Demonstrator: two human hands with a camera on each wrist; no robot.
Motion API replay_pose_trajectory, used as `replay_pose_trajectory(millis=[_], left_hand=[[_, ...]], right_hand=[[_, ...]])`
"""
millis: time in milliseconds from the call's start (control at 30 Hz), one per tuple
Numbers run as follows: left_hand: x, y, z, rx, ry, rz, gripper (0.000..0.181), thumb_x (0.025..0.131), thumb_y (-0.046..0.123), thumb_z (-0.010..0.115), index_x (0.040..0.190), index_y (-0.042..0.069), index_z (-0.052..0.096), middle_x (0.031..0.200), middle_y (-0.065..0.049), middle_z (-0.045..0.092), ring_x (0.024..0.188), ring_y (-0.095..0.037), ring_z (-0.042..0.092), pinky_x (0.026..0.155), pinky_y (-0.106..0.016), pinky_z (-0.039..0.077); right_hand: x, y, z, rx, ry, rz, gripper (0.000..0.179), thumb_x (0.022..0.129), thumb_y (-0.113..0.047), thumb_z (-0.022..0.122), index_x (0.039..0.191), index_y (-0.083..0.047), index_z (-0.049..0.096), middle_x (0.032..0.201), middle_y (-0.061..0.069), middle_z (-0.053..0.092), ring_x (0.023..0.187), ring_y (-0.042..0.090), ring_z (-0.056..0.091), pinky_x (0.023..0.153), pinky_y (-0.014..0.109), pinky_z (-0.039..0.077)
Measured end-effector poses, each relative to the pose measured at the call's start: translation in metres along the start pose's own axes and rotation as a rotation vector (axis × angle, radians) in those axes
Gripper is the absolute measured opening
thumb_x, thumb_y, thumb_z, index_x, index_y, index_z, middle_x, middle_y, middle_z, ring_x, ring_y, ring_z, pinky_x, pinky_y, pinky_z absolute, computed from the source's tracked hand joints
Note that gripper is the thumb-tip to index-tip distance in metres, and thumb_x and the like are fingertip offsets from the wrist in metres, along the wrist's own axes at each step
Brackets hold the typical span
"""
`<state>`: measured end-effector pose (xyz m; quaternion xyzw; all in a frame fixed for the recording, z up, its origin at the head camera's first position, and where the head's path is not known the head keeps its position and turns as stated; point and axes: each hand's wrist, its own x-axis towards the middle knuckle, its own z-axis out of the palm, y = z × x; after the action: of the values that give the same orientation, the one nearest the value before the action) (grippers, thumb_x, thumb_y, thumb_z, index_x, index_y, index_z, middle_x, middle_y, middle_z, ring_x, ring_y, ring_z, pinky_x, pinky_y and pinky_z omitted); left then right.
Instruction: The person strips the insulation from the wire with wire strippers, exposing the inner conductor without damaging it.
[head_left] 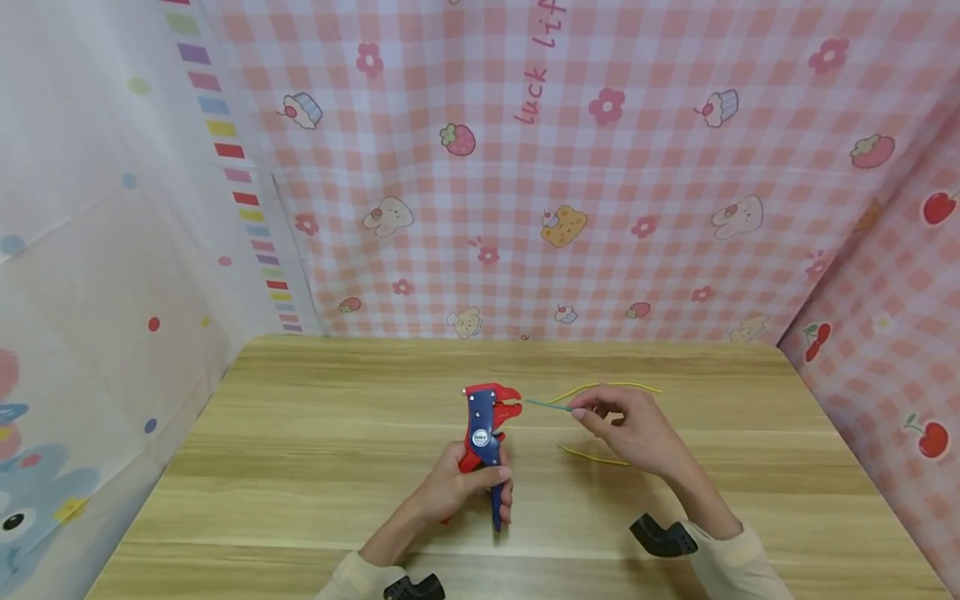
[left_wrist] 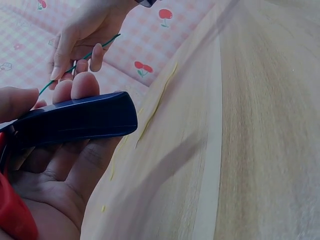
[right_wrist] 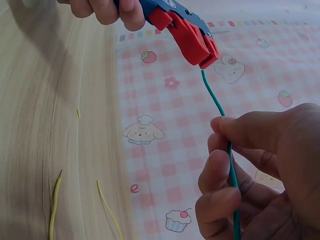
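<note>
My left hand [head_left: 468, 483] grips a red and blue wire stripper [head_left: 482, 425] by its handles, head up. In the left wrist view, fingers curl round the blue handle [left_wrist: 75, 117]. Between thumb and fingertips, my right hand [head_left: 626, 425] pinches a thin green wire [head_left: 549, 405]. Its free end points left at the stripper's red jaws, which stand apart in the head view. From the right wrist, the green wire [right_wrist: 215, 97] runs up from the fingers, and its tip lies close to the red head [right_wrist: 195, 45]; whether they touch I cannot tell.
On the wooden table [head_left: 300, 467] lie two yellow wires, one behind the right hand [head_left: 600, 385] and another yellow wire [head_left: 592, 455] nearer me. A short yellow scrap [right_wrist: 78, 113] lies apart from them. A pink checked curtain [head_left: 525, 250] hangs behind the table.
</note>
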<state>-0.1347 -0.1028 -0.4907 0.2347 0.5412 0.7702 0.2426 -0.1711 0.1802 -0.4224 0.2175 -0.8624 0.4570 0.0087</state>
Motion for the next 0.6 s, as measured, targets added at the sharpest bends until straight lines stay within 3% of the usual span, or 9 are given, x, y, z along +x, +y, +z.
replay_pose_trajectory(millis=[133,367,600], left_hand=[[0.000,0.000,0.002,-0.007,-0.014,-0.001,0.031,0.100,0.008,0.059,0.109,-0.017,0.042,0.083,-0.013,0.066,0.071,-0.024,0.070,0.074,-0.047,0.060],[0.000,0.003,0.006,0.004,-0.027,-0.010,0.022,0.100,0.006,0.057,0.107,-0.013,0.048,0.083,-0.014,0.066,0.071,-0.025,0.070,0.073,-0.046,0.060],[0.000,0.003,0.010,0.008,-0.023,-0.031,0.035,0.100,0.013,0.061,0.107,-0.017,0.044,0.082,-0.012,0.067,0.069,-0.024,0.071,0.071,-0.043,0.061]], right_hand=[[0.000,-0.003,0.001,-0.014,0.016,-0.040,0.006,0.096,-0.024,0.068,0.099,-0.025,0.074,0.087,-0.008,0.068,0.068,0.014,0.058,0.050,0.027,0.049],[-0.002,-0.010,0.002,-0.017,0.028,-0.082,0.006,0.095,-0.023,0.070,0.096,-0.028,0.073,0.083,-0.010,0.067,0.070,0.013,0.059,0.048,0.025,0.048],[-0.004,-0.016,0.001,-0.016,0.025,-0.098,0.008,0.095,-0.022,0.070,0.096,-0.030,0.073,0.082,-0.012,0.066,0.068,0.012,0.058,0.046,0.024,0.046]])
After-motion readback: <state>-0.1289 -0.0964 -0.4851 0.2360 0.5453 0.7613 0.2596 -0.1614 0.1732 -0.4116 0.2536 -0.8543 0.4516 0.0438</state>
